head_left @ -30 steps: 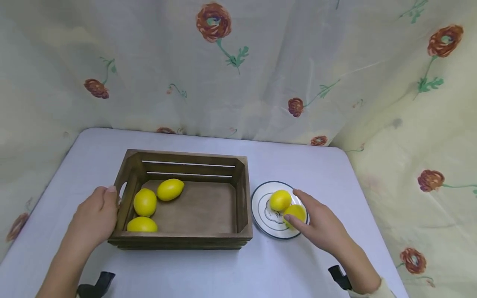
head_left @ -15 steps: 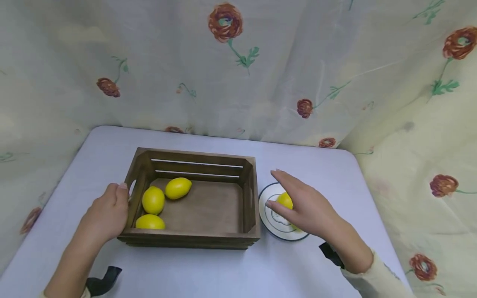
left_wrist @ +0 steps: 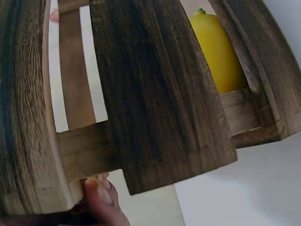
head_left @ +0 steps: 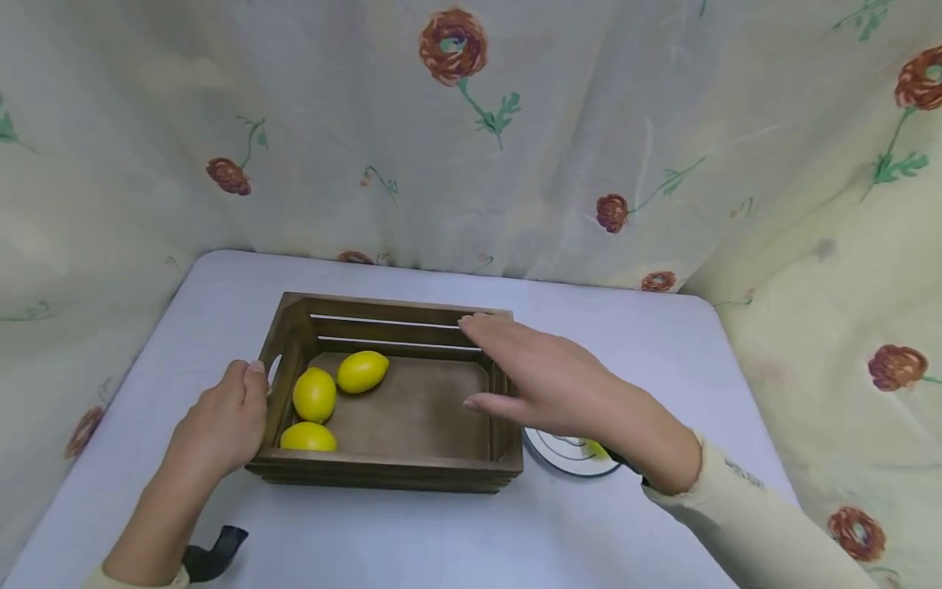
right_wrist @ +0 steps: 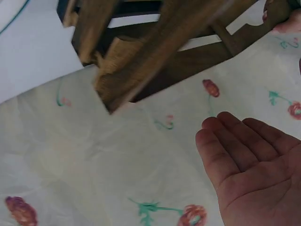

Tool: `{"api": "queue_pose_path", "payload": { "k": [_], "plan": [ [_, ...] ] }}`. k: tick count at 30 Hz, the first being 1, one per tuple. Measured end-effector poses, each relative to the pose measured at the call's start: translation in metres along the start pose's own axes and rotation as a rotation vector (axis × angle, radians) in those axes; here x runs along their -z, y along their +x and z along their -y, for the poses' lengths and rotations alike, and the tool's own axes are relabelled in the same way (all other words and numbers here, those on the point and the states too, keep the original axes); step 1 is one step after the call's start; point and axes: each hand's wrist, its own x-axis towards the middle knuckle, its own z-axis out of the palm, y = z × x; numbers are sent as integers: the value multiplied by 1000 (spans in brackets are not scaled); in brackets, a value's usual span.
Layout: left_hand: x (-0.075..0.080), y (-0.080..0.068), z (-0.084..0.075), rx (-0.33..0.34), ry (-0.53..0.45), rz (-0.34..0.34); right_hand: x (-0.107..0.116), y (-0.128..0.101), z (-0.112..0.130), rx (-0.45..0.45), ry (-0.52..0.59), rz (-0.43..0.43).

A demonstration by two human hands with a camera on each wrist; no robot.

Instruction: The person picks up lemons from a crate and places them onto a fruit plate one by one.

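A dark wooden crate [head_left: 390, 470] stands mid-table with three yellow lemons in its left half [head_left: 314, 394], [head_left: 363, 370], [head_left: 308, 438]. My left hand [head_left: 221, 421] grips the crate's left end wall, thumb on its top edge; the left wrist view shows the crate wall [left_wrist: 155, 103] close up, with one lemon [left_wrist: 216, 52] behind it. My right hand [head_left: 545, 380] hovers flat and empty over the crate's right wall; its bare palm [right_wrist: 254, 160] shows in the right wrist view. A white plate [head_left: 567, 454] lies mostly hidden under that wrist, with a sliver of a lemon [head_left: 598, 448] showing.
The pale table [head_left: 441, 540] is enclosed at the back and on both sides by a flowered curtain [head_left: 515, 164]. A small black part [head_left: 213, 550] pokes out by my left forearm near the front edge. The crate's right half holds nothing.
My right hand let go of the lemon on the plate and swung left and up, over the crate's right wall. My left hand kept its grip on the crate.
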Motion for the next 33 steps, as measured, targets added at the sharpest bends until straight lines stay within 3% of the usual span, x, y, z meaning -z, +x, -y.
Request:
{"api": "queue_pose_path", "payload": {
  "k": [8, 14, 33],
  "plan": [
    [-2, -2, 2, 19, -13, -26, 14, 40, 17, 110, -45, 111],
    [-2, -2, 1, 5, -17, -34, 10, 70, 22, 99, -38, 209],
    [-3, 1, 3, 16, -60, -39, -57, 154, 36, 43, -117, 440]
  ]
}}
